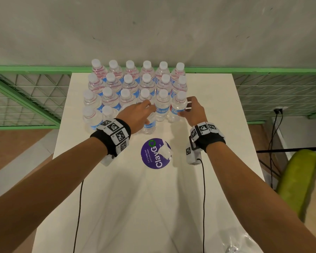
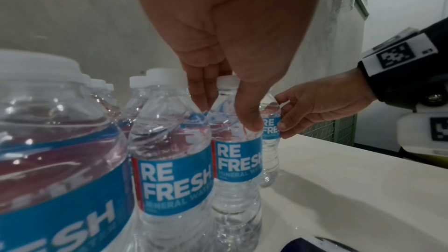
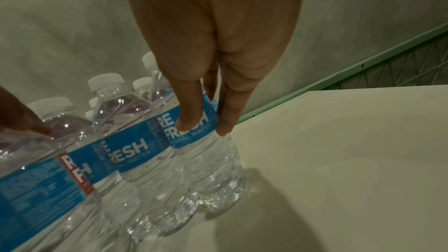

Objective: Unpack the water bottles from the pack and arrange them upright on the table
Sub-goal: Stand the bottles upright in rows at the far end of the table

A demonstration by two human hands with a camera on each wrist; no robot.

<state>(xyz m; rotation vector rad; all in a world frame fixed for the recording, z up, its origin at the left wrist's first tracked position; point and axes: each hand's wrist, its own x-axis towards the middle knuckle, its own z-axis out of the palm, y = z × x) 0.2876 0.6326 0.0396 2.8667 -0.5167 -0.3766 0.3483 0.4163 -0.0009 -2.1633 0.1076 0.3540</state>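
On the white table (image 1: 217,143), the right hand (image 1: 194,111) pinches the far-right water bottle (image 1: 178,108) by its blue label, while the left hand (image 1: 137,114) lays straight fingers (image 2: 249,120) on a near bottle (image 2: 236,160).

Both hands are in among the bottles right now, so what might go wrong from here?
1. The bottles stand packed close, so a nudge from the left hand, reaching in among them, could topple several.
2. The right hand only pinches the end bottle at its label; thin plastic may slip or tilt.
3. That end bottle stands near the table edge on the right, so a push outward could send it off.
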